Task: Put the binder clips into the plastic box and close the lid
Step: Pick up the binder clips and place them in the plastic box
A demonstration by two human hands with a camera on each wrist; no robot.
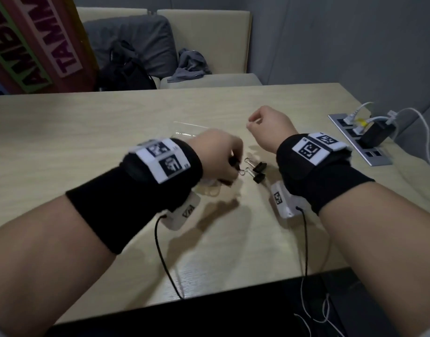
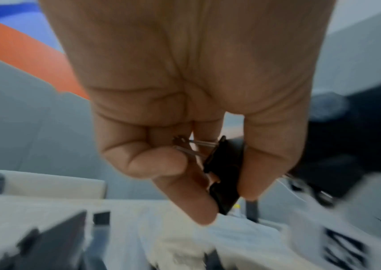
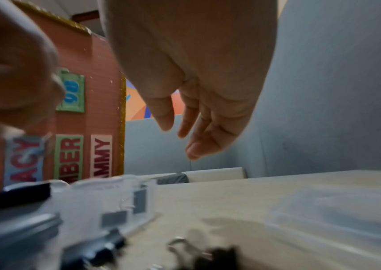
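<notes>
One black binder clip (image 2: 223, 175) is pinched in the left hand (image 1: 219, 156) fingers, mid-frame over the clear plastic box (image 1: 187, 132). Two more clips (image 1: 256, 170) lie on the surface just right. Right hand (image 1: 270, 127) hovers loosely curled, holding nothing.

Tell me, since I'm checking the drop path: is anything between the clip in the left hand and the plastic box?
Nothing visible. The left hand pinches a binder clip close above the clear plastic box; the head view hides the box opening behind that hand. The right hand hangs empty off to the side.
</notes>
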